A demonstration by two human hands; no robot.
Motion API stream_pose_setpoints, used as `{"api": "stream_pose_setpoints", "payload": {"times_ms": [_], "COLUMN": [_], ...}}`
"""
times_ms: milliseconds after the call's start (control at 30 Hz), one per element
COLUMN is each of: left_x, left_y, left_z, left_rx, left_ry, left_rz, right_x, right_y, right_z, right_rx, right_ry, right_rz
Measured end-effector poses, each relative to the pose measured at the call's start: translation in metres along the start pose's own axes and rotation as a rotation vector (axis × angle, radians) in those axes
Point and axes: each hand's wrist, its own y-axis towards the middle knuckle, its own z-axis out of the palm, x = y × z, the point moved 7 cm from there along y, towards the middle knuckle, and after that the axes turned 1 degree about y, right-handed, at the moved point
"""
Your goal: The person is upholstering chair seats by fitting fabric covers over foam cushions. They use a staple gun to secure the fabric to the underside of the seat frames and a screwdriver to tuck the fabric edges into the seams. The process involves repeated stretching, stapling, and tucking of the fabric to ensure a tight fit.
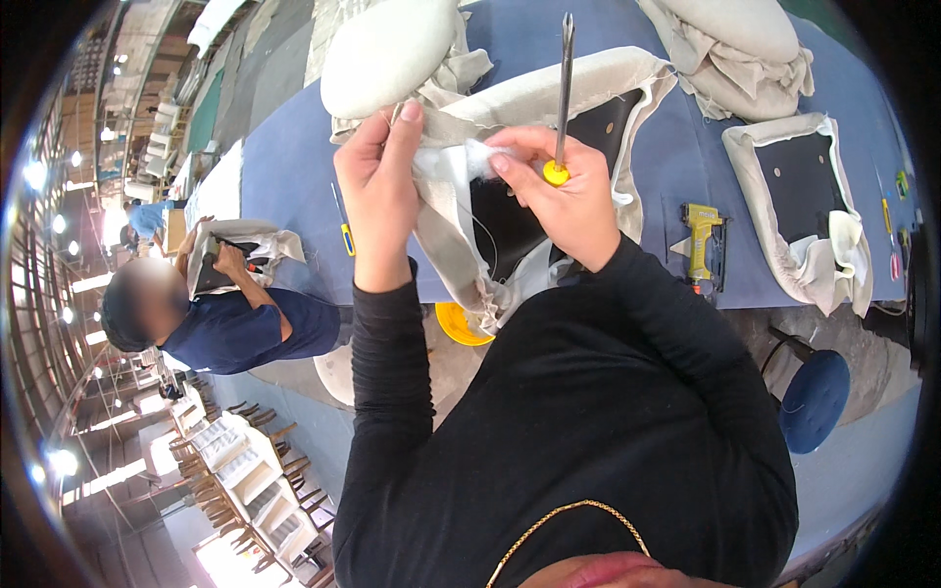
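A beige upholstered seat (588,73) with a black underside lies bottom up on the table before me. My left hand (387,186) is closed in a pinch on its loose fabric edge at the left corner. White fibre wadding (480,155) sticks out there between my hands. My right hand (569,186) pinches the end of this wadding between thumb and forefinger. The same hand holds a screwdriver (566,93), yellow handle low in the fingers, long metal shaft pointing up and away. A loose thread (477,218) hangs across the black underside.
A yellow staple gun (702,245) lies right of the seat; another upturned seat (737,157) is farther right. Round padded cushions (387,59) stand behind. Another yellow-handled tool (347,235) lies left. A co-worker (230,323) handles a seat at left. A blue stool (816,402) stands below the table.
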Motion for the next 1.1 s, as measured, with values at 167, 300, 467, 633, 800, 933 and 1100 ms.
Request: {"api": "stream_pose_setpoints", "payload": {"times_ms": [167,300,467,633,800,933,1100], "left_x": [-0.019,-0.013,-0.001,0.006,0.003,0.003,0.0], "left_y": [-0.013,-0.008,-0.005,-0.01,-0.012,-0.008,-0.008], "left_z": [0.022,0.011,-0.003,-0.014,-0.012,-0.008,-0.004], "left_rx": [0.066,0.089,0.046,-0.021,-0.058,-0.066,-0.032], "left_ry": [0.066,0.222,0.101,0.133,0.14,0.116,0.114], "left_rz": [0.091,0.084,0.042,0.071,0.082,0.084,0.129], "right_x": [-0.001,0.009,0.027,0.039,0.032,0.024,0.016], "right_y": [0.011,0.003,-0.021,-0.046,-0.053,-0.055,-0.054], "right_z": [0.015,0.013,-0.016,-0.047,-0.051,-0.048,-0.041], "right_rx": [0.092,0.229,0.339,0.291,0.341,0.333,0.308], "right_ry": [-0.054,-0.119,-0.157,-0.728,-0.841,-0.856,-0.798], "right_rz": [-0.013,0.088,0.14,-0.097,0.079,0.058,0.066]}}
